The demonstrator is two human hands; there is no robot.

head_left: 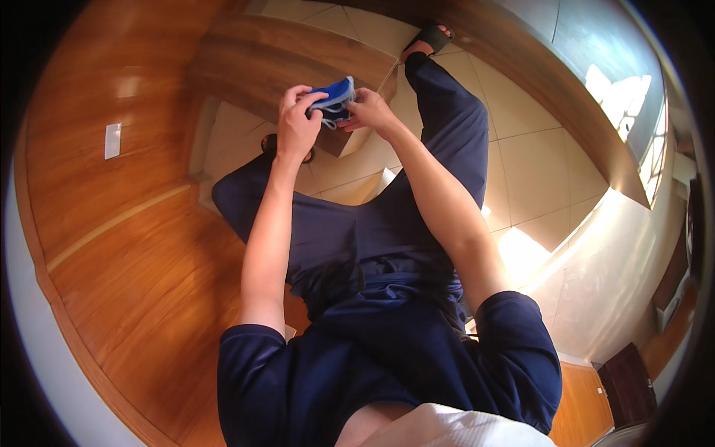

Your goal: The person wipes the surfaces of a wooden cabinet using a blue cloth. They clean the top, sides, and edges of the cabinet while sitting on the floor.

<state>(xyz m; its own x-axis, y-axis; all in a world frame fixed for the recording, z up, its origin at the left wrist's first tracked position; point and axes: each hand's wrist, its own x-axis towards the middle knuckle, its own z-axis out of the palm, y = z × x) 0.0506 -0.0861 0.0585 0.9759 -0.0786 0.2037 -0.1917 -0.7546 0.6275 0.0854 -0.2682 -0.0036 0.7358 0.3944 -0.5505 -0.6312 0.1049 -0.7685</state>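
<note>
A small blue and grey folded cloth item [334, 98] is held out in front of me, gripped from both sides. My left hand [296, 123] clasps its left end with the fingers curled over the top. My right hand [368, 112] pinches its right end. Both forearms reach forward over my dark blue trousers [357, 223]. Part of the item is hidden behind my fingers.
A wooden wall panel [112, 223] with a white switch plate [112, 140] curves along the left. A wooden bench or ledge [275, 56] runs ahead. Beige floor tiles [536, 164] lie to the right, sunlit. My sandalled foot [432, 36] rests far ahead. A dark cabinet [625, 380] stands lower right.
</note>
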